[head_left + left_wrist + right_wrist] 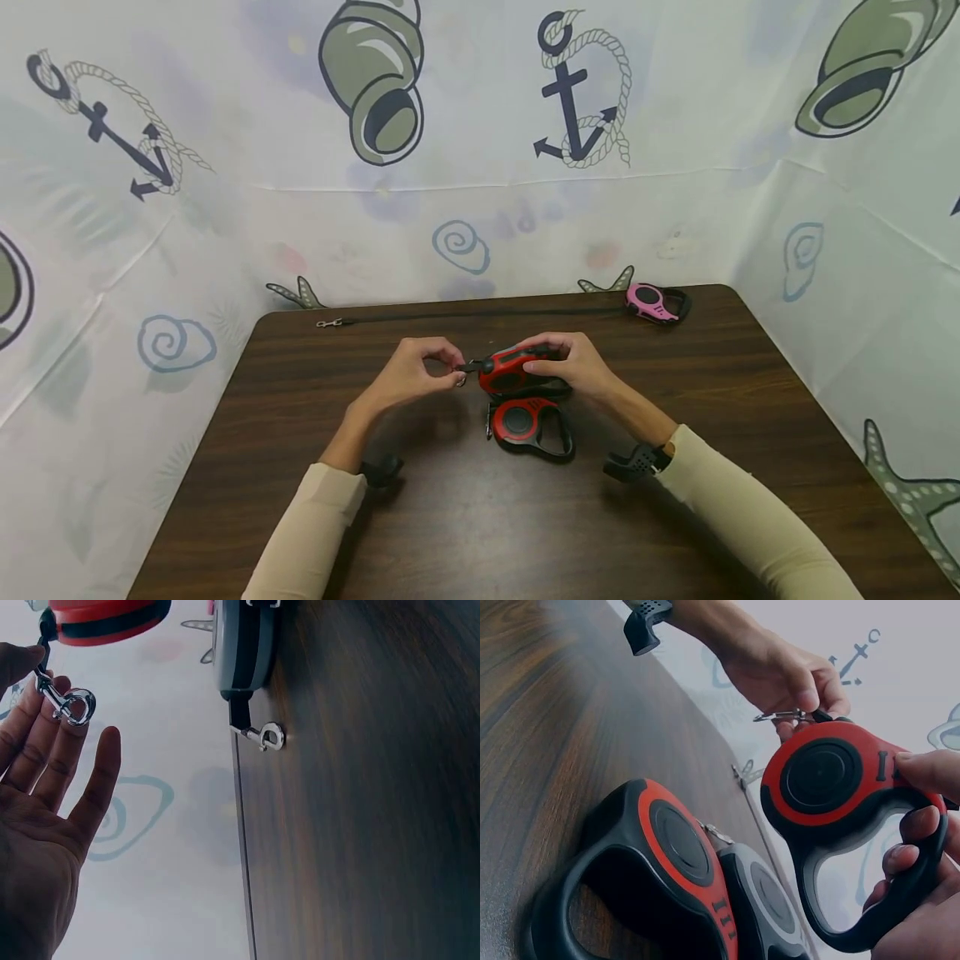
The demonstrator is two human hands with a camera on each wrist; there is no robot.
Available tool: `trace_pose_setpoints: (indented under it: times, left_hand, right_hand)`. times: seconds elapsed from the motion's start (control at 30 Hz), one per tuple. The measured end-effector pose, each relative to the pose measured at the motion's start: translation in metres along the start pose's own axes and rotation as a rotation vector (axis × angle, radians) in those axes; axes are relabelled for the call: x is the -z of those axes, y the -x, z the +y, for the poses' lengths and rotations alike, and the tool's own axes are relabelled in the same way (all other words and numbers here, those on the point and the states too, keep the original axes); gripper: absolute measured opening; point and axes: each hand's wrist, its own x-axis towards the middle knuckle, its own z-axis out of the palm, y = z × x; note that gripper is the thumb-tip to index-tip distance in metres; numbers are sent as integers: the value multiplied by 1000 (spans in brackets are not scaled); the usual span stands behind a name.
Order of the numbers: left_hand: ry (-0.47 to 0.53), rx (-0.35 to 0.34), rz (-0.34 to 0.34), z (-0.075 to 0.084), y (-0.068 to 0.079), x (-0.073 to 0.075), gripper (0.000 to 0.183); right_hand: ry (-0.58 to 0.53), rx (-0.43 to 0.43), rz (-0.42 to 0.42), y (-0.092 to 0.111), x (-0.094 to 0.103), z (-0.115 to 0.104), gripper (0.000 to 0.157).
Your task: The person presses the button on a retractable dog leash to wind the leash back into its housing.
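My right hand (573, 362) grips the black handle of a red retractable dog leash (821, 776), its fingers through the loop and the thumb on the red casing. At the leash's nozzle, my left hand (420, 367) pinches the short black strap between thumb and fingers. From that pinch hangs a silver snap hook (75, 705); the other left fingers extend below it. Under the held leash, a second red leash (519, 421) rests on the table. Beside it stands a grey leash (765, 892), whose own hook (270, 736) shows in the left wrist view.
At the back right of the brown table (465, 517) lies a pink leash (651, 302). Its black strap (480, 314) stretches along the back edge to a metal hook (328, 322). A printed cloth (480, 108) hangs behind and on both sides.
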Motion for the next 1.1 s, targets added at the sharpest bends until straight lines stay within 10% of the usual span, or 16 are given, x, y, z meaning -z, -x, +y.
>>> trace_pose_setpoints:
  times: [0.57, 1.1]
  left_hand:
    - [19, 76, 23, -24, 23, -20, 15]
    - [26, 245, 107, -24, 58, 3, 26]
  right_hand:
    - [-67, -3, 42, 13, -20, 2, 37]
    - [-110, -32, 57, 1, -66, 1, 36]
